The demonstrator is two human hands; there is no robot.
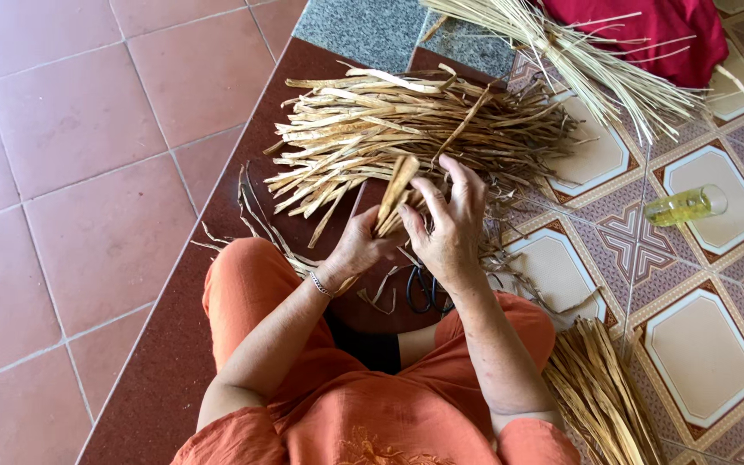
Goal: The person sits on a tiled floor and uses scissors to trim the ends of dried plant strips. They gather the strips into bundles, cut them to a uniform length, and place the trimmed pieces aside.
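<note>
The person sat on the tiled floor [71,172] in orange clothes. The left hand [359,250] was closed around the lower part of a small bunch of dry strips [396,194], and the bunch stood almost upright between both hands, just in front of the knees. The right hand [449,228] was beside it with fingers [430,198] spread and half bent, touching the strips at the top; whether they pinched any strip, I could not tell. Behind the hands lay a big pile of dry strips [406,125], spreading across the floor. Black scissors [424,288] lay under the right wrist. Near the right knee there was another bundle of strips [600,392]. Further right a small yellow bottle [686,205] lay on its side, and a sheaf of thin pale straw [596,69] lay against red cloth [647,34].
</note>
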